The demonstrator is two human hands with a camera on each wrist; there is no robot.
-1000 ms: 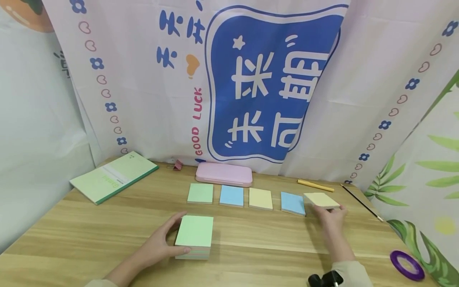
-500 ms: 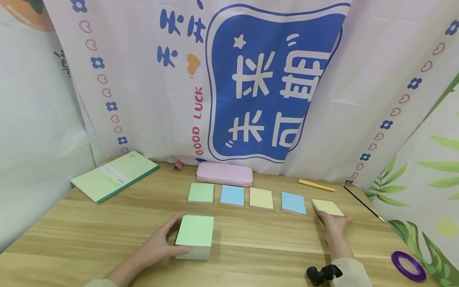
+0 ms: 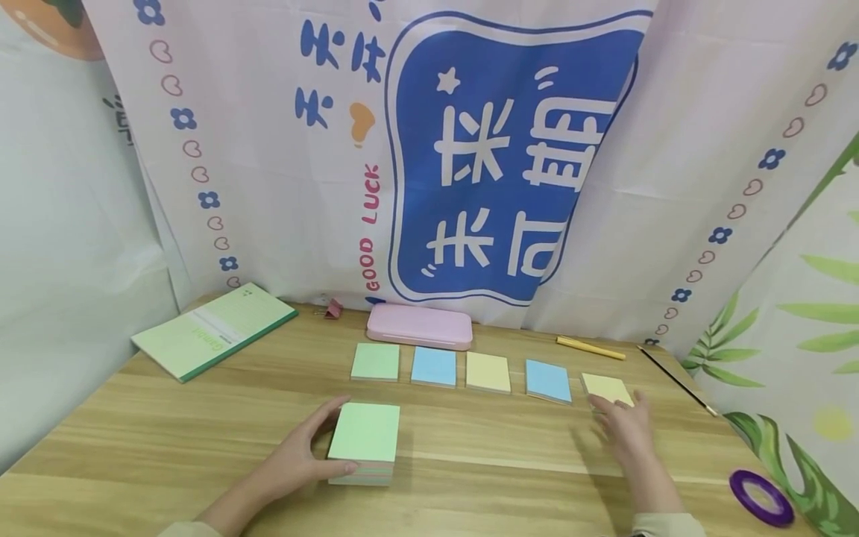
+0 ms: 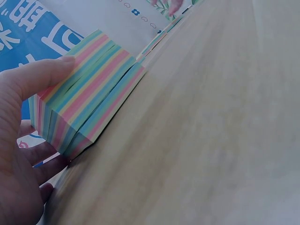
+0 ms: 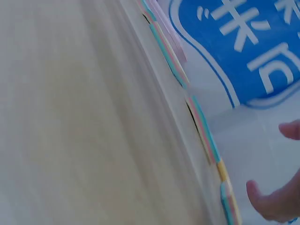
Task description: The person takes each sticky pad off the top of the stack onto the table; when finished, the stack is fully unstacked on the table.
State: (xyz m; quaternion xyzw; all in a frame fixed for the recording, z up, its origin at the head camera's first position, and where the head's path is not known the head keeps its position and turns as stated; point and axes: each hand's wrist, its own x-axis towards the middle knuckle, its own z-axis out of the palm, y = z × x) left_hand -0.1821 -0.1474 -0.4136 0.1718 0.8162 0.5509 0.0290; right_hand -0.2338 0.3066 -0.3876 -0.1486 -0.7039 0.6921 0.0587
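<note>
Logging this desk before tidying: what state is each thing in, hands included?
Left hand: gripping the pad stack
Right hand: fingers spread, holding nothing
Pad stack: piled up, green on top
Five separate pads: flat in a row
Notebook: closed
Pencil case: closed
Yellow pen: lying flat
Black rod: lying flat
Tape roll: lying flat
Pink clip: too small to tell

1. The rightmost yellow pad [image 3: 606, 386], held raised a second ago at right of the head view, has been laid on the surface [image 3: 483, 462].
2. It has been released by the right hand [image 3: 629, 432]; the fingers [image 5: 276, 202] have been parted and lifted near its lower edge.
</note>
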